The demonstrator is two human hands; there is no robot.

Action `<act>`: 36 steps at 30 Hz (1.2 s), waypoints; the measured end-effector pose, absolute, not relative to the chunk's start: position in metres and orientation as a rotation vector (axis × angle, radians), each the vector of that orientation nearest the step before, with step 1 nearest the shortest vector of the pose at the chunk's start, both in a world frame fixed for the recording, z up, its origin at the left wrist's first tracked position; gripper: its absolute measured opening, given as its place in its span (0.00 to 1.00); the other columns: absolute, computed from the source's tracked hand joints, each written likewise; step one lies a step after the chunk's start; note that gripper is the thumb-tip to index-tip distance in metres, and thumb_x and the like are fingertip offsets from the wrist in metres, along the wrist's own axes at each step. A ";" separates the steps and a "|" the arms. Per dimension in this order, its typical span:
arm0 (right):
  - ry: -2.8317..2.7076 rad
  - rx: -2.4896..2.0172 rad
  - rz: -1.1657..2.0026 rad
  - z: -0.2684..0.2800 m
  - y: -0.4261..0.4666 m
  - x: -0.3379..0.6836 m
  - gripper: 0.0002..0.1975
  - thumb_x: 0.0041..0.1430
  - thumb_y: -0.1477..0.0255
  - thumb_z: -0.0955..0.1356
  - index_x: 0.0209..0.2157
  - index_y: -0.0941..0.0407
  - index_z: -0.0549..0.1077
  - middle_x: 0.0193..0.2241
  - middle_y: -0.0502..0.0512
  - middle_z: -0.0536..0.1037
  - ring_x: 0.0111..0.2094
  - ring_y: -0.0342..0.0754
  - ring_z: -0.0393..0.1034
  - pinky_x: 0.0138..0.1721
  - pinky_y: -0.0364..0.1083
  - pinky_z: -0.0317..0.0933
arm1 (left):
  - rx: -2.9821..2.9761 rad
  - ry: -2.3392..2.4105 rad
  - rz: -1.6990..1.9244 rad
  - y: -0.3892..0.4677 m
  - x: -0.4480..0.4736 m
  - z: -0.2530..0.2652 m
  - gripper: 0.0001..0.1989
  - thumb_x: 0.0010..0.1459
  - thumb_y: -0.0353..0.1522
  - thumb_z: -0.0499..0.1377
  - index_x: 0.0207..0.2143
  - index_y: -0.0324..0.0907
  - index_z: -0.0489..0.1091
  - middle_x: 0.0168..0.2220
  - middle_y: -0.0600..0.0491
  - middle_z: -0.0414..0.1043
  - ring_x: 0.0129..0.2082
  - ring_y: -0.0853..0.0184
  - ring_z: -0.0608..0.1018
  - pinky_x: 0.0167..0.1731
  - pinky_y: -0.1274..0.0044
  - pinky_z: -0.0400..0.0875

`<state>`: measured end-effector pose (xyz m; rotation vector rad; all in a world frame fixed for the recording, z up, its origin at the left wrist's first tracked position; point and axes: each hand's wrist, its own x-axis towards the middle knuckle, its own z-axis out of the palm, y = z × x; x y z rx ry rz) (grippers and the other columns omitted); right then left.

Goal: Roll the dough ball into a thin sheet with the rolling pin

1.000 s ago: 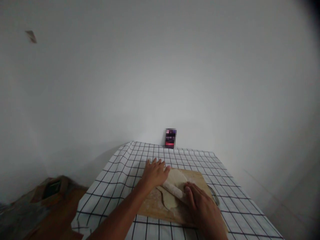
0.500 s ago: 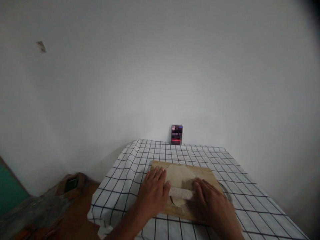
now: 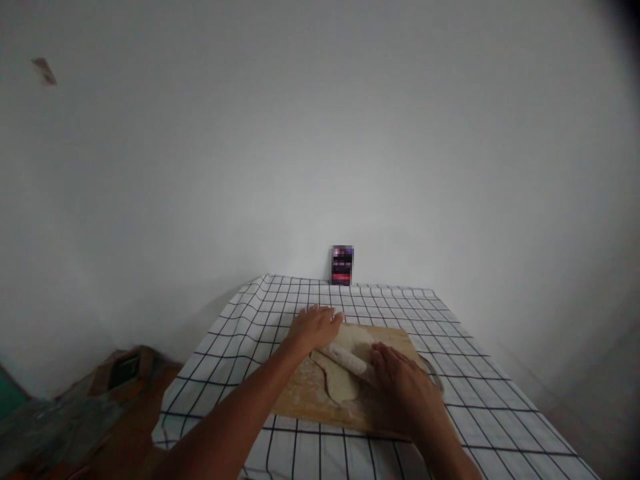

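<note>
A pale, flour-dusted rolling pin (image 3: 347,360) lies slantwise across a flattened sheet of dough (image 3: 340,385), its left end farther from me. My left hand (image 3: 316,328) holds the far left end under the palm, fingers reaching forward past it. Over the nearer right end is my right hand (image 3: 400,377), its fingers laid together on the pin. Both pin ends are hidden by the hands. Under the dough is a wooden board (image 3: 300,393) with flour on it. Dough shows on both the near and far sides of the pin.
A white checked cloth (image 3: 225,360) covers the table. A small dark blurred-out object (image 3: 342,265) stands at its back edge against the wall. A round, clear rim (image 3: 434,373) shows beside the board's right edge. A brown box-like thing (image 3: 127,368) is on the floor at left.
The rolling pin has turned from nearly crosswise to slanted, its left end moving away from me with my left hand. More dough shows on the near side. The view has shifted slightly right.
</note>
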<state>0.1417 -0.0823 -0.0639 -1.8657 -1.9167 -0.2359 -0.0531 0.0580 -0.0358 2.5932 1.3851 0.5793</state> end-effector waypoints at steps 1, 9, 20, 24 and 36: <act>-1.928 -1.837 -0.239 -0.064 -0.085 0.142 0.19 0.74 0.70 0.58 0.53 0.54 0.78 0.55 0.59 0.82 0.55 0.54 0.78 0.56 0.53 0.70 | 2.600 1.408 0.575 0.054 -0.055 -0.037 0.22 0.74 0.47 0.47 0.56 0.49 0.74 0.60 0.48 0.76 0.65 0.53 0.71 0.66 0.55 0.59; -1.976 -1.725 -0.304 -0.067 -0.104 0.136 0.16 0.73 0.64 0.61 0.51 0.50 0.79 0.57 0.57 0.80 0.58 0.59 0.74 0.58 0.59 0.69 | 2.735 1.586 0.572 0.010 -0.072 -0.035 0.24 0.74 0.43 0.48 0.64 0.43 0.69 0.65 0.42 0.70 0.67 0.47 0.68 0.65 0.48 0.60; -1.761 -1.550 -0.359 -0.094 -0.131 0.116 0.19 0.66 0.50 0.69 0.49 0.47 0.78 0.45 0.54 0.83 0.47 0.58 0.75 0.46 0.56 0.69 | 2.724 1.390 0.776 -0.085 -0.113 -0.042 0.25 0.74 0.42 0.49 0.66 0.42 0.67 0.68 0.45 0.66 0.69 0.53 0.66 0.68 0.51 0.60; -1.706 -1.573 -0.349 -0.100 -0.133 0.117 0.20 0.64 0.47 0.69 0.45 0.48 0.78 0.40 0.54 0.81 0.42 0.57 0.75 0.44 0.56 0.67 | 2.262 1.223 0.847 -0.082 -0.138 -0.029 0.28 0.73 0.50 0.49 0.67 0.48 0.67 0.68 0.50 0.67 0.69 0.57 0.68 0.68 0.59 0.63; -1.639 -1.484 -0.406 -0.114 -0.126 0.150 0.21 0.61 0.46 0.72 0.41 0.49 0.78 0.37 0.54 0.82 0.37 0.54 0.78 0.39 0.50 0.71 | 2.087 1.277 1.069 -0.016 -0.123 -0.017 0.26 0.70 0.48 0.48 0.51 0.42 0.77 0.53 0.46 0.80 0.56 0.55 0.78 0.60 0.65 0.70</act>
